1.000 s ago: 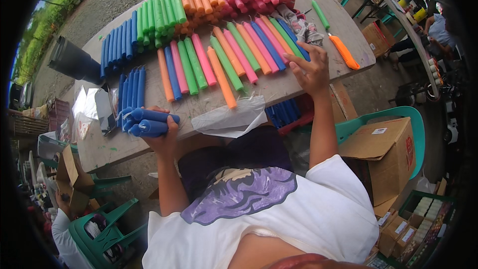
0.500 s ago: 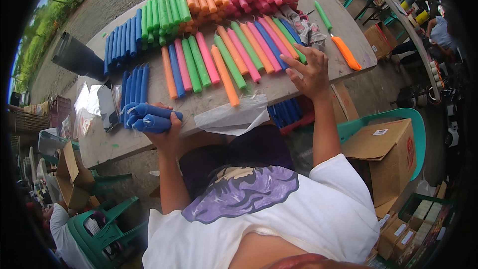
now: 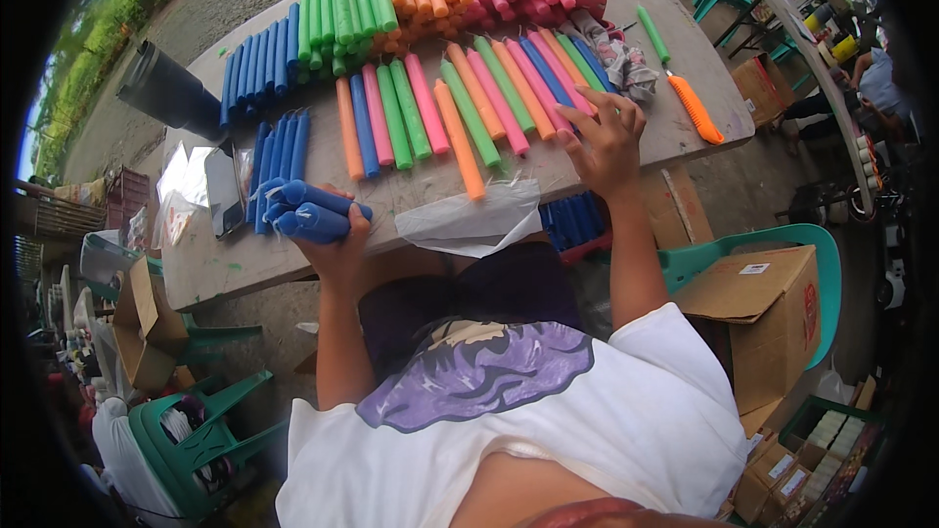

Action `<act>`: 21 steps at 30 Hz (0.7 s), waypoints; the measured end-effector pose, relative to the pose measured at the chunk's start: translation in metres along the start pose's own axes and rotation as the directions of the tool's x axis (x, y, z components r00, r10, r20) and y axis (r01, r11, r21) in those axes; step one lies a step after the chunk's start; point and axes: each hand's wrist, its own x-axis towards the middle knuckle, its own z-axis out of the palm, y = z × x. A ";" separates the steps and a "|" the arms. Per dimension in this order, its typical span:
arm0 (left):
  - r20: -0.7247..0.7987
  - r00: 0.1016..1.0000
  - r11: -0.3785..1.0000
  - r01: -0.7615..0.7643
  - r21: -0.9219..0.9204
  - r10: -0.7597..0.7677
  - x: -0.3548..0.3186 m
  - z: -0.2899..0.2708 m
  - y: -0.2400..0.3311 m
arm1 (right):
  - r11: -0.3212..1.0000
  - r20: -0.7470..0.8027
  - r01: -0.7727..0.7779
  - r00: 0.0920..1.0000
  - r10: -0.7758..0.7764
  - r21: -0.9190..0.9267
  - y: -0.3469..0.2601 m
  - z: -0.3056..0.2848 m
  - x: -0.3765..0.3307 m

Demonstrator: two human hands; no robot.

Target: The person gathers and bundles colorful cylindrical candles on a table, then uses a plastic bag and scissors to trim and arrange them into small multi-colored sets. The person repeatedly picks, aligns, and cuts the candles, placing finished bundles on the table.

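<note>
My left hand [image 3: 342, 244] is closed around a bundle of several blue candles [image 3: 315, 225], held over the table's near edge with their wick ends toward the left. My right hand [image 3: 608, 142] is open, fingers spread and bent, at the right end of a row of loose candles in mixed colours. Its fingertips hover over or touch the lower ends of a pink candle [image 3: 536, 88] and its neighbours; I cannot tell which. An orange candle [image 3: 460, 142] juts nearer than the rest of the row. Beside the bundle lie more blue candles [image 3: 284, 152].
Stacked green candles [image 3: 342, 15], orange and pink ones line the far side. A dark tumbler [image 3: 166, 88], a phone [image 3: 225, 194] and clear wrappers lie left. White plastic sheet [image 3: 469, 220] hangs at the near edge. A rag [image 3: 626, 64], green candle [image 3: 652, 34] and orange-handled cutter [image 3: 694, 110] lie right.
The whole view has shifted slightly, so the table appears farther right and up. My right hand has shifted slightly left over the candle row. The left hand still grips the blue bundle.
</note>
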 end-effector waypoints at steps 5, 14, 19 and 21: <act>-0.015 1.000 1.000 -0.021 -0.022 0.021 -0.001 0.000 -0.002 | 0.994 0.008 0.092 0.996 -0.092 0.057 -0.012 0.000 0.003; 0.009 1.000 1.000 0.011 0.010 -0.011 0.000 -0.001 0.001 | 0.992 -0.013 0.068 0.998 -0.067 0.108 -0.037 0.006 0.013; 0.027 1.000 0.999 -0.002 0.042 0.001 -0.003 -0.003 -0.002 | 0.997 -0.001 0.030 1.000 -0.030 0.071 -0.038 0.010 0.012; 0.028 1.000 0.999 0.005 0.046 -0.007 -0.003 -0.004 -0.001 | 0.997 -0.004 0.017 1.000 -0.017 0.069 -0.038 0.010 0.011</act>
